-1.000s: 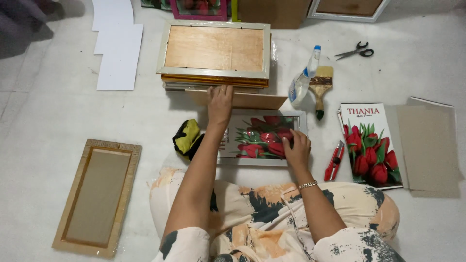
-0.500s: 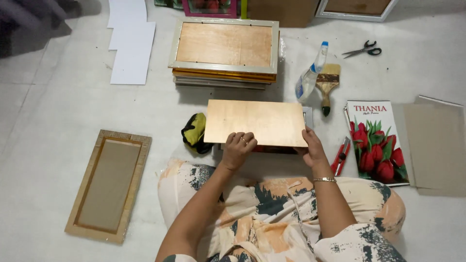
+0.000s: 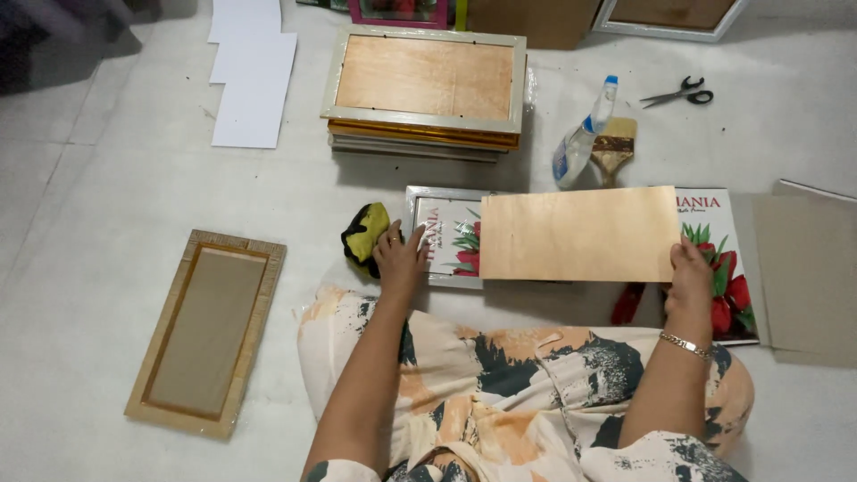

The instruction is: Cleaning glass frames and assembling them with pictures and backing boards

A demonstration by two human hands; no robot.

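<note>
While gripped — board [image 3: 578, 234], right hand [image 3: 692, 275]

My arms are bare, my dress loud.
A ring sits on my left hand [image 3: 399, 261], a thin gold bracelet [image 3: 685, 344] circles my right wrist, and cream fabric with dark green and orange blotches covers my lap.

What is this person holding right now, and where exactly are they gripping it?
The right hand holds a thin wooden board by its lower right corner. The left hand holds nothing; it rests on the framed flower picture.
</note>
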